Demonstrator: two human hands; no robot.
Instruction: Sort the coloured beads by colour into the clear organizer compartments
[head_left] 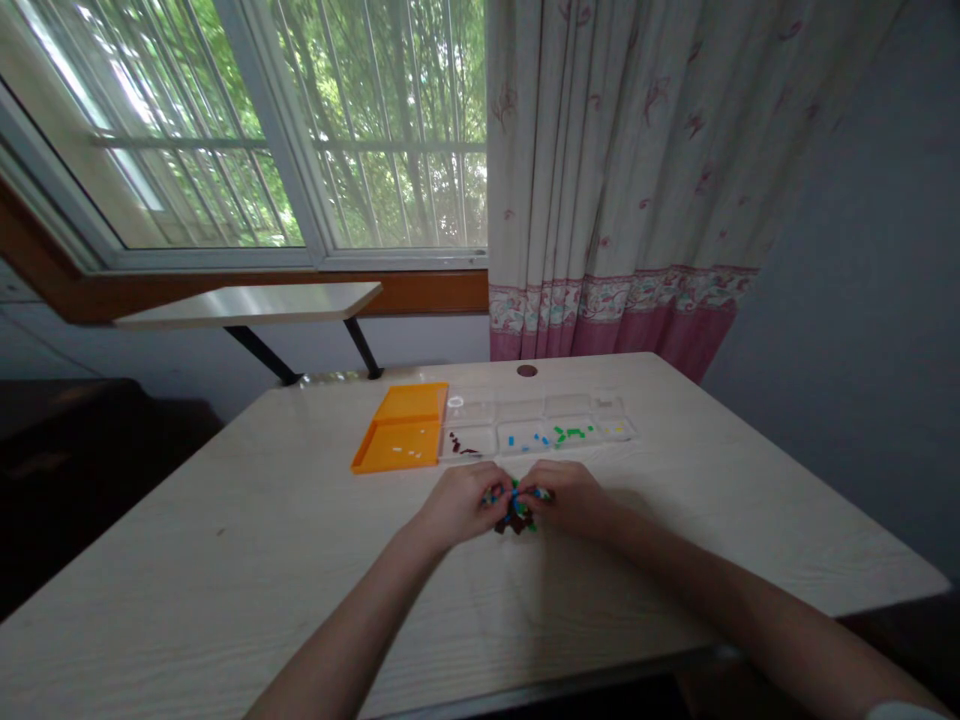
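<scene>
Block model (516, 522) is btw. L hand (466, 502) and R hand (566, 498), abt. equally near to both; each hand pinches it from its own side. Its long axis I cannot tell, b/c hands cover much; clear tray (517, 409) w/ loose blocks (574, 433) lies just beyond.

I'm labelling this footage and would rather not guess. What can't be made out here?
All in the head view:
- Sides of the small multicoloured build: covered by the left hand and the right hand.
- White bits in the orange tray: too small to tell their shape.
- Yellow bits in the clear tray: too small to count.
- Sleeve: mostly cut off by the bottom edge.
</scene>
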